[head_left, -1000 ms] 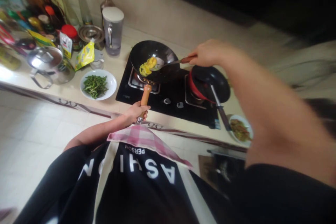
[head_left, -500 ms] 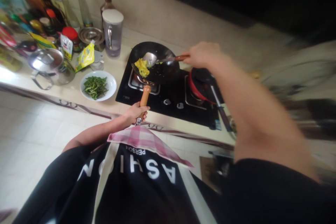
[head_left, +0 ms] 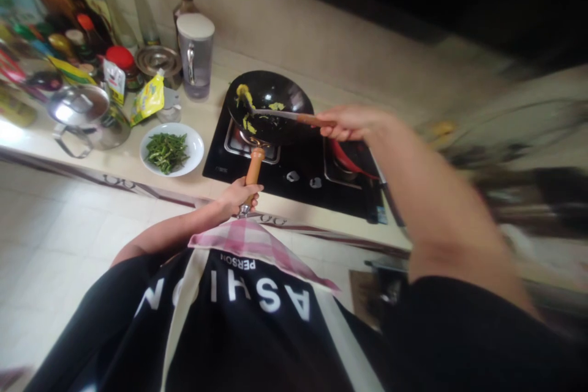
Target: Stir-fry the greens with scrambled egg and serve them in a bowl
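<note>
A black wok (head_left: 289,95) sits on the left burner of the black gas stove (head_left: 271,177). My left hand (head_left: 241,195) is closed around its wooden handle (head_left: 255,165), near the counter's front edge. My right hand (head_left: 346,122) grips the brown handle of a spatula (head_left: 280,113) from the right side. The spatula's head is inside the wok, against the left part, seen edge-on. Yellow scrambled egg (head_left: 245,96) lies at the wok's left wall by the spatula head, and smaller yellow bits are scattered across the bottom.
Left of the stove stands a white plate (head_left: 196,148) of sliced green peppers (head_left: 166,153). Behind it are a lidded pitcher (head_left: 197,61), a yellow pouch (head_left: 147,98), a steel pot (head_left: 87,116) and several bottles. A red pan (head_left: 349,156) occupies the right burner, partly behind my right arm.
The spatula has swung lower and turned edge-on, with my right hand slightly lower. The egg has shifted up the wok's left wall, and some pieces have spread. My left hand stays on the handle.
</note>
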`<state>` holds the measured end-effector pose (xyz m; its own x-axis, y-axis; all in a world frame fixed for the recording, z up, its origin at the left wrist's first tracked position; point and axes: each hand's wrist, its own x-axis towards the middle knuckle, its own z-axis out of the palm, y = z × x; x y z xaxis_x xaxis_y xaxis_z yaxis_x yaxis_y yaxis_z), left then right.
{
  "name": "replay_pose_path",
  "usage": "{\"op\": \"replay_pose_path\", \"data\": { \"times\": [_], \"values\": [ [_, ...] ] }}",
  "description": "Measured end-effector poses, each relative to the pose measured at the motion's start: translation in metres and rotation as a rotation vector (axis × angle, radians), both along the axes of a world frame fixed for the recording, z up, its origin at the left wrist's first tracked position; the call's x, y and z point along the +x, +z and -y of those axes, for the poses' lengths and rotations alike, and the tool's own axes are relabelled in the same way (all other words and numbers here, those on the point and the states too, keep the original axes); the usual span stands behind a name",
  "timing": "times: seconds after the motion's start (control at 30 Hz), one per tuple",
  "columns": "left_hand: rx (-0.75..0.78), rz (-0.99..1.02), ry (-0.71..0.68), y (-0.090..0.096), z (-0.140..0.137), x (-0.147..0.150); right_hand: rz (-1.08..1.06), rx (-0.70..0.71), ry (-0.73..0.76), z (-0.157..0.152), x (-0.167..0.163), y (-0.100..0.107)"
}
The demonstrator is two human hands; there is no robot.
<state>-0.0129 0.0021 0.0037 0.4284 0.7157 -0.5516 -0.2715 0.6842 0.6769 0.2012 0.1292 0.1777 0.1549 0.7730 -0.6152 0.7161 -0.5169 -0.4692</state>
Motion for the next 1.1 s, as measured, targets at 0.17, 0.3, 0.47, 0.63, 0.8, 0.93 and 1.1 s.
{"op": "replay_pose_path", "data": {
  "times": [0.17, 0.3, 0.47, 0.63, 0.8, 0.93, 1.1],
  "values": [
    [-0.011, -0.003, 0.0, 0.001, 0.001, -0.001, -0.636, -0.018, -0.369, 0.035, 0.025, -0.041],
    [-0.012, -0.004, 0.002, 0.001, 0.0, -0.001, -0.69, 0.031, -0.47, 0.043, 0.024, -0.051],
    [-0.006, -0.023, -0.005, 0.003, 0.0, -0.002, -0.584, 0.178, -0.418, 0.043, 0.012, -0.07],
    [0.0, -0.017, -0.007, 0.005, 0.0, -0.002, -0.192, 0.17, -0.257, 0.065, 0.008, -0.074],
    [-0.001, -0.018, 0.0, 0.006, 0.0, -0.003, -0.066, 0.227, -0.235, 0.081, 0.02, -0.062],
    [0.009, -0.019, -0.008, 0.004, -0.001, -0.003, -0.12, 0.188, -0.215, 0.076, 0.014, -0.067],
    [0.016, -0.03, -0.016, 0.003, -0.002, -0.003, -0.085, 0.257, -0.246, 0.085, 0.032, -0.059]
  ]
}}
